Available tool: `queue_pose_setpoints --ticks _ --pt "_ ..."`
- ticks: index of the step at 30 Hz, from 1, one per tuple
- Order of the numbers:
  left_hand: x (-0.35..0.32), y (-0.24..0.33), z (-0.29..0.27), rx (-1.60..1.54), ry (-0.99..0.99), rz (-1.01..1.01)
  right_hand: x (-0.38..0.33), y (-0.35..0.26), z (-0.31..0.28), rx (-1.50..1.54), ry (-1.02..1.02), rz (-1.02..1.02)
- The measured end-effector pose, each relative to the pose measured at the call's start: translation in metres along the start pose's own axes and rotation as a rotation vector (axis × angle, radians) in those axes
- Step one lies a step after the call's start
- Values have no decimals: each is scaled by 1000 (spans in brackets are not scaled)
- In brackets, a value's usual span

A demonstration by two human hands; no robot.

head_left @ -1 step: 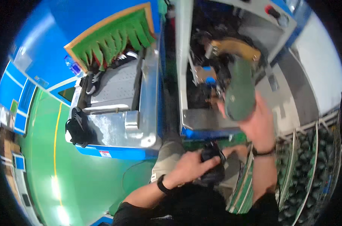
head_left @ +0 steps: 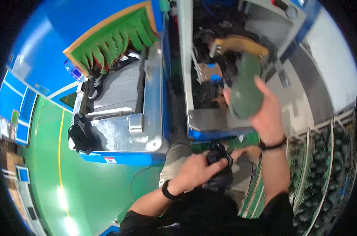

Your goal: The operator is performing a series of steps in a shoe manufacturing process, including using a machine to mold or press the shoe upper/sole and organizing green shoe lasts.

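Observation:
My right hand (head_left: 269, 118) is raised and grips a dark green shoe sole (head_left: 245, 88) by its lower end, holding it upright in front of the open machine (head_left: 210, 118). Low in my lap, my left hand (head_left: 192, 172) closes over a black shoe (head_left: 221, 167). Each wrist wears a black band. The sole covers part of a tan shoe form (head_left: 241, 42) inside the machine.
A metal conveyor (head_left: 123, 133) with a blue frame stands to my left, carrying black shoes (head_left: 79, 133) towards a green fringed curtain (head_left: 115, 39). A rack (head_left: 323, 165) with several dark green soles stands at my right. Green floor (head_left: 88, 188) lies below.

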State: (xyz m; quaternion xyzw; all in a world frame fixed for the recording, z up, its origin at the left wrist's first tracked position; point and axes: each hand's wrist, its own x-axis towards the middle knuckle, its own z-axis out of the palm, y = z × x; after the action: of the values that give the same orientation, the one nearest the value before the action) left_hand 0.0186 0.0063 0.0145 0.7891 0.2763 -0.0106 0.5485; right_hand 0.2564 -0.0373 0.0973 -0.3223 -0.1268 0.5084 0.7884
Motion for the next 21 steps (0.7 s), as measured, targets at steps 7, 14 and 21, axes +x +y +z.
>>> queue_pose_setpoints --ticks 7,14,21 --pt "-5 5 -17 -31 -13 -63 -29 3 -22 -123 -53 -251" --pt "24 -1 39 -123 -287 -37 -228 62 -235 -988 671 -372" --pt "37 -11 123 168 -541 -24 -402 108 -345 -866 2094 -136"
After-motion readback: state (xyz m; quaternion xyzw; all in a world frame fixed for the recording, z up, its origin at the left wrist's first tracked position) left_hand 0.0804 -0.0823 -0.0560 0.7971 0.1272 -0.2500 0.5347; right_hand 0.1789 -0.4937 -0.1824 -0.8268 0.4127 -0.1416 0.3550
